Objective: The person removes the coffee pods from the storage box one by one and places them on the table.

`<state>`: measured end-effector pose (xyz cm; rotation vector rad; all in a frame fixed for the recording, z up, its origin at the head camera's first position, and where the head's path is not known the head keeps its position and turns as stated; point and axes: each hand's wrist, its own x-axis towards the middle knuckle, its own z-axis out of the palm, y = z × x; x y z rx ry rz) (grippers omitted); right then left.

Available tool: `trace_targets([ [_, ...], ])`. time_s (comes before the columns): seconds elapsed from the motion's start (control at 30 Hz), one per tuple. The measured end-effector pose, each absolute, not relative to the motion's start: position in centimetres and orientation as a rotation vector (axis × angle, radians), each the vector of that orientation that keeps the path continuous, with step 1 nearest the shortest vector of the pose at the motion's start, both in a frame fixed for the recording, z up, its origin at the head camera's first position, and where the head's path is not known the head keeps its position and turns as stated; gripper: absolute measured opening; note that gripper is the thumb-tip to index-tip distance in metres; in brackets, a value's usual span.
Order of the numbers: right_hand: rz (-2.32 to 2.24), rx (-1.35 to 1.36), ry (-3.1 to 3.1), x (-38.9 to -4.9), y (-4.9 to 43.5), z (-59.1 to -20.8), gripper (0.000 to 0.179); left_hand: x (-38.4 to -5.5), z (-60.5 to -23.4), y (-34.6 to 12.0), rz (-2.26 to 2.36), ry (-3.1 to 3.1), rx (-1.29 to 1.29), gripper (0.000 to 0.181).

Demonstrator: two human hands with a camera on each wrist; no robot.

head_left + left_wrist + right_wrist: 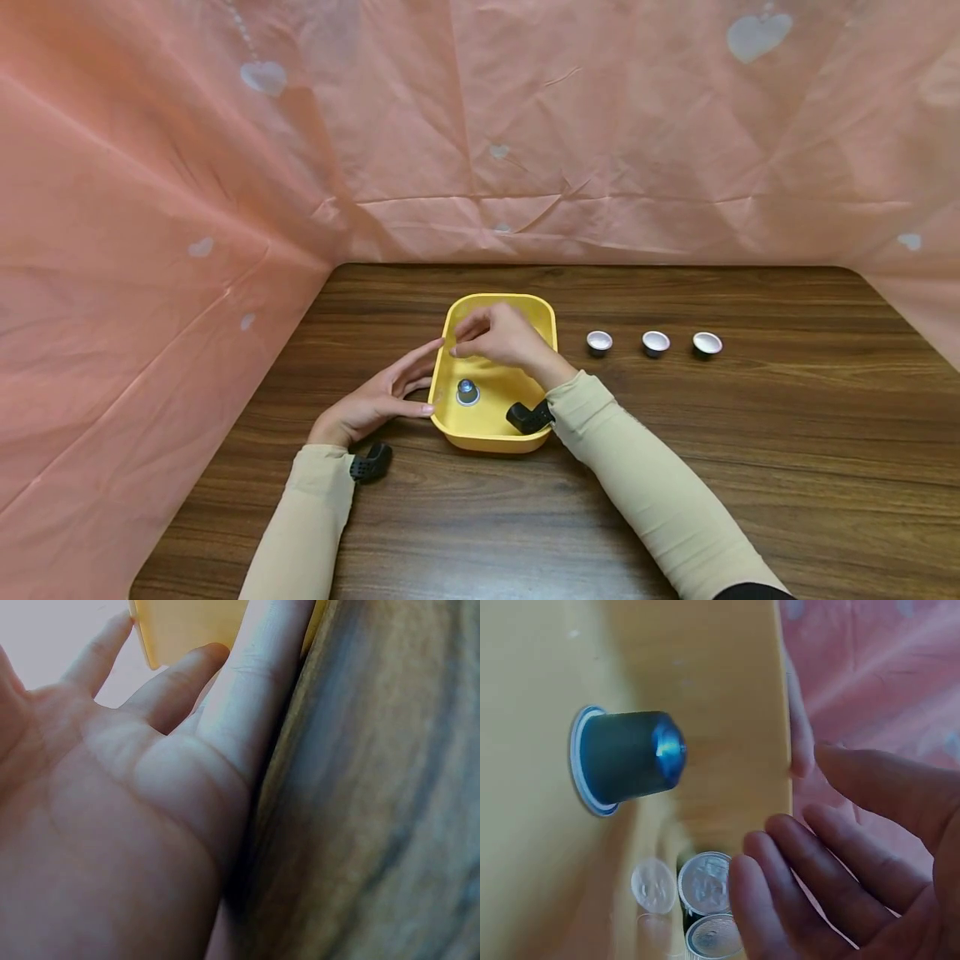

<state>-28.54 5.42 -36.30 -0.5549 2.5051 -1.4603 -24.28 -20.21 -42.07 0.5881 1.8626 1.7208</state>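
Inside a yellow tray [491, 417] stands a dark green coffee capsule [468, 392], its blue-tipped end up and its rimmed side down. My left hand [378, 400] touches the tray's left side, thumb at the near-left rim and the other fingers stretched along the wall. Over the tray hovers my right hand [504, 337], thumb apart from the fingers and nothing between them in the right wrist view. That view also shows silver-lidded capsules [706, 883] lying farther along in the tray, hidden by the right hand in the head view.
Right of the tray, three coffee capsules stand in a row on the wooden table [675, 467], silver lids up: the left one [599, 342], the middle one [656, 343] and the right one [707, 344]. Pink curtains [600, 125] with pale hearts hang behind and left.
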Motion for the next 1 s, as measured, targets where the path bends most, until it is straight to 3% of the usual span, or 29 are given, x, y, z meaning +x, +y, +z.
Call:
trace_targets([
  [0.4,-1.356,-0.5,2.222,-28.4,4.9,-36.8,0.028,-24.3,-42.1,-20.2,1.709,1.87,0.594,0.101],
  [1.0,-1.106,-0.631,2.38,-28.5,4.6,-37.4,0.035,-24.3,-42.0,-20.2,1.71,1.85,0.602,0.105],
])
